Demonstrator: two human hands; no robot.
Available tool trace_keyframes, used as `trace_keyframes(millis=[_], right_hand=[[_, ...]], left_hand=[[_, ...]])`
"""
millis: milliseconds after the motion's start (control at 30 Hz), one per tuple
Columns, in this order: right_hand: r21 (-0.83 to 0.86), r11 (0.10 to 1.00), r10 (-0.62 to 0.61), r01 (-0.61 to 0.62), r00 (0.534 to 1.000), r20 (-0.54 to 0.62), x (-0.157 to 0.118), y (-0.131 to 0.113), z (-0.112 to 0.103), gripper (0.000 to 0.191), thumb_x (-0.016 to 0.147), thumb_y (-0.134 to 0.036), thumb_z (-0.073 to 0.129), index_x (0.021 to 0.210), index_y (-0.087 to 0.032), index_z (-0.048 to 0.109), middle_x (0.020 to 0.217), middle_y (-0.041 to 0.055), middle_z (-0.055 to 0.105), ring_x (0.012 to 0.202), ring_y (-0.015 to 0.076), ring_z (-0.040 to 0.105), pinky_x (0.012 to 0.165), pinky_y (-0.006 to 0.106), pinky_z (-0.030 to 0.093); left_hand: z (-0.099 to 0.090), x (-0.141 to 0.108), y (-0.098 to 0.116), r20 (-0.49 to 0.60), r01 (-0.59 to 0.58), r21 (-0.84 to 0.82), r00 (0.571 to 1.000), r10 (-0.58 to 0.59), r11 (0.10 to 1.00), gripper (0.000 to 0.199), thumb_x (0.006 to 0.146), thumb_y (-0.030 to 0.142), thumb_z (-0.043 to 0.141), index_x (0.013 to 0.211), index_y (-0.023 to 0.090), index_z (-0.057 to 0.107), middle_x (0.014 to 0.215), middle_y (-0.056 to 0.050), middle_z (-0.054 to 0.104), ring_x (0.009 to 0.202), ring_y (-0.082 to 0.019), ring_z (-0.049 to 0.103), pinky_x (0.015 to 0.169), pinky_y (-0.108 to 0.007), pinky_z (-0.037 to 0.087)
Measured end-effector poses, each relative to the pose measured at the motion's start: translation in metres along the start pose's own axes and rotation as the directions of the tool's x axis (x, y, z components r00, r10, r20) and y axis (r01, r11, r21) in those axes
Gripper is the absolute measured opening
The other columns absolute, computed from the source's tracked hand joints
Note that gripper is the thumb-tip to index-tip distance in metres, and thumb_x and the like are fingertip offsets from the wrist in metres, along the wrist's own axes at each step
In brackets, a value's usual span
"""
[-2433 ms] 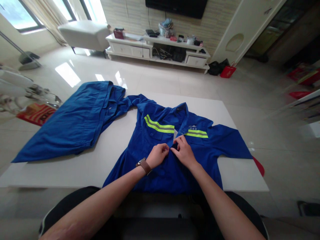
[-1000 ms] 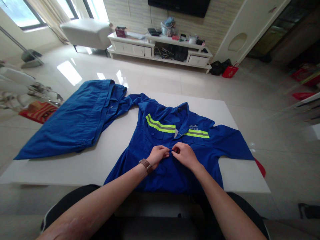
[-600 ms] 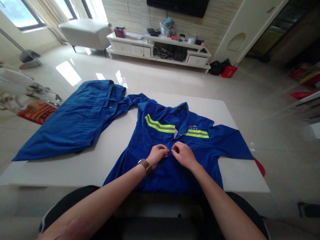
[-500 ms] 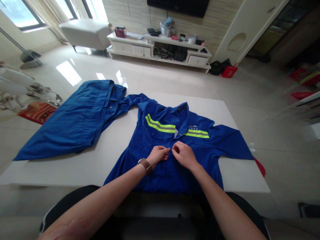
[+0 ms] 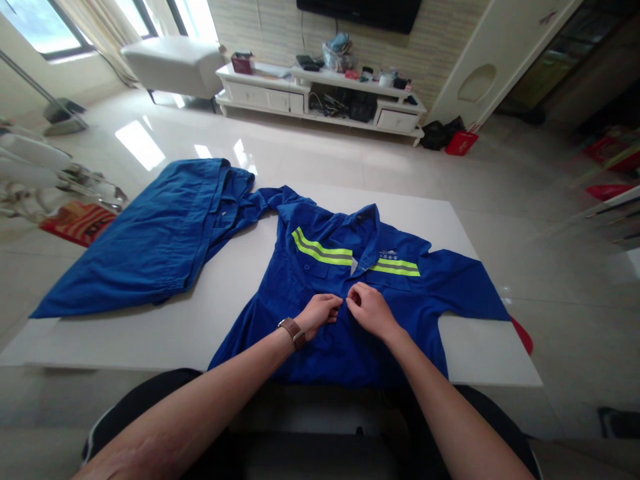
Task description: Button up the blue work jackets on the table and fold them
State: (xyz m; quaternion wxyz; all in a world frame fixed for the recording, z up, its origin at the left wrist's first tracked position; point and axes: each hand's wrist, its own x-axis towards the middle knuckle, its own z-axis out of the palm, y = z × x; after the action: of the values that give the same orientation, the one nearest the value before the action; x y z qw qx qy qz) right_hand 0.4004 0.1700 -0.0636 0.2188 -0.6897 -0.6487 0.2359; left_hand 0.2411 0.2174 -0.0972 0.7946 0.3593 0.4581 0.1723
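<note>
A blue work jacket (image 5: 320, 347) with yellow-and-grey reflective chest strips lies front up, its collar pointing away from me. Both of my hands meet at its front opening, just below the collar. My left hand (image 5: 323, 313), with a brown-strapped watch on the wrist, pinches the jacket's front edge. Close beside it on the right, my right hand (image 5: 367, 308) pinches the same front placket with thumb and forefinger. Any button between the fingertips is too small to make out. Left of the jacket rests a folded pair of blue trousers (image 5: 145, 240).
The garments lie on a white table (image 5: 480, 347), and the trousers overhang its left edge. Beyond it stand a white TV cabinet (image 5: 260, 97) with clutter and a pale bench (image 5: 173, 63). A red bag (image 5: 461, 142) is on the floor.
My hands stay at the jacket's front with their fingertips pinched, shifting only very slightly. The whole view has moved a little; the garments lie as before.
</note>
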Motion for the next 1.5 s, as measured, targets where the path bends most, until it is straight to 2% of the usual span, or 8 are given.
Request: trace_keyframes(millis=[367, 500, 667, 800, 933, 1067, 1267, 1500], right_hand=[[0.279, 0.939, 0.180, -0.200, 0.979, 0.096, 0.007, 0.012, 0.002, 0.012, 0.082, -0.023, 0.056, 0.071, -0.020, 0.058, 0.066, -0.0011, 0.059, 0.065, 0.0148, 0.054, 0.061, 0.025, 0.037], [0.332, 0.900, 0.239, -0.282, 0.957, 0.167, 0.009, 0.016, 0.006, 0.017, 0.082, -0.025, 0.055, 0.066, -0.020, 0.054, 0.061, -0.0023, 0.056, 0.061, 0.0143, 0.051, 0.059, 0.025, 0.036], [0.037, 0.976, 0.212, -0.214, 0.976, 0.049, 0.005, 0.013, 0.002, 0.014, 0.084, -0.022, 0.054, 0.070, -0.021, 0.055, 0.073, 0.0012, 0.061, 0.070, 0.0158, 0.054, 0.065, 0.026, 0.037], [-0.142, 0.983, 0.105, -0.115, 0.992, -0.071, 0.001, 0.010, -0.002, 0.010, 0.086, -0.020, 0.055, 0.094, -0.022, 0.062, 0.102, 0.0066, 0.066, 0.101, 0.0214, 0.058, 0.082, 0.030, 0.042], [-0.196, 0.975, 0.115, -0.105, 0.993, 0.041, -0.004, 0.013, -0.001, 0.026, 0.089, -0.023, 0.056, 0.115, -0.020, 0.062, 0.121, 0.0102, 0.064, 0.113, 0.0249, 0.056, 0.092, 0.034, 0.043], [-0.222, 0.973, 0.087, -0.053, 0.986, 0.145, -0.009, 0.019, -0.001, 0.022, 0.088, -0.024, 0.057, 0.109, -0.021, 0.065, 0.113, 0.0096, 0.067, 0.109, 0.0243, 0.059, 0.089, 0.033, 0.044], [0.032, 0.969, 0.242, -0.243, 0.970, 0.036, -0.004, 0.029, 0.002, 0.021, 0.084, -0.023, 0.059, 0.105, -0.023, 0.060, 0.103, 0.0033, 0.068, 0.078, 0.0160, 0.063, 0.073, 0.028, 0.046], [0.196, 0.959, 0.242, -0.206, 0.954, -0.180, 0.007, 0.024, 0.010, 0.021, 0.080, -0.021, 0.055, 0.099, -0.020, 0.065, 0.101, 0.0069, 0.071, 0.089, 0.0209, 0.066, 0.085, 0.035, 0.050]], left_hand=[[0.003, -0.003, 0.006, 0.034, -0.160, 0.125, 0.987, 0.157, 0.979, 0.024, 0.067, 0.032, 0.076, 0.077, 0.016, 0.062, 0.066, 0.003, 0.056, 0.059, -0.009, 0.052, 0.057, -0.022, 0.043], [0.001, 0.000, 0.005, 0.017, -0.253, 0.332, 0.965, 0.263, 0.909, 0.012, 0.070, 0.024, 0.070, 0.076, 0.016, 0.063, 0.069, 0.001, 0.060, 0.061, -0.012, 0.053, 0.058, -0.023, 0.041], [-0.002, -0.011, 0.017, 0.072, -0.407, 0.731, 0.844, 0.531, 0.548, 0.010, 0.078, 0.025, 0.067, 0.087, 0.020, 0.066, 0.084, -0.003, 0.067, 0.077, -0.017, 0.060, 0.069, -0.026, 0.045], [-0.014, -0.022, 0.034, 0.134, -0.309, 0.933, 0.773, 0.620, 0.183, 0.027, 0.087, 0.025, 0.059, 0.113, 0.022, 0.066, 0.121, -0.010, 0.065, 0.114, -0.027, 0.058, 0.098, -0.039, 0.044], [-0.038, -0.020, 0.031, 0.116, -0.127, 0.992, 0.834, 0.540, -0.016, 0.051, 0.092, 0.032, 0.059, 0.142, 0.022, 0.055, 0.157, -0.016, 0.041, 0.147, -0.040, 0.030, 0.115, -0.055, 0.029], [-0.048, -0.028, 0.020, 0.118, -0.086, 0.992, 0.877, 0.465, -0.089, 0.051, 0.094, 0.039, 0.055, 0.142, 0.022, 0.056, 0.152, -0.019, 0.045, 0.139, -0.045, 0.038, 0.104, -0.054, 0.039], [-0.035, -0.048, 0.023, 0.173, -0.099, 0.978, 0.876, 0.450, -0.184, 0.042, 0.094, 0.054, 0.051, 0.094, 0.018, 0.073, 0.104, -0.017, 0.066, 0.104, -0.035, 0.058, 0.085, -0.047, 0.046], [-0.022, -0.023, 0.026, 0.257, -0.314, 0.948, 0.855, 0.451, 0.055, 0.021, 0.092, 0.027, 0.053, 0.105, 0.019, 0.067, 0.106, -0.010, 0.066, 0.100, -0.025, 0.061, 0.088, -0.036, 0.049]])
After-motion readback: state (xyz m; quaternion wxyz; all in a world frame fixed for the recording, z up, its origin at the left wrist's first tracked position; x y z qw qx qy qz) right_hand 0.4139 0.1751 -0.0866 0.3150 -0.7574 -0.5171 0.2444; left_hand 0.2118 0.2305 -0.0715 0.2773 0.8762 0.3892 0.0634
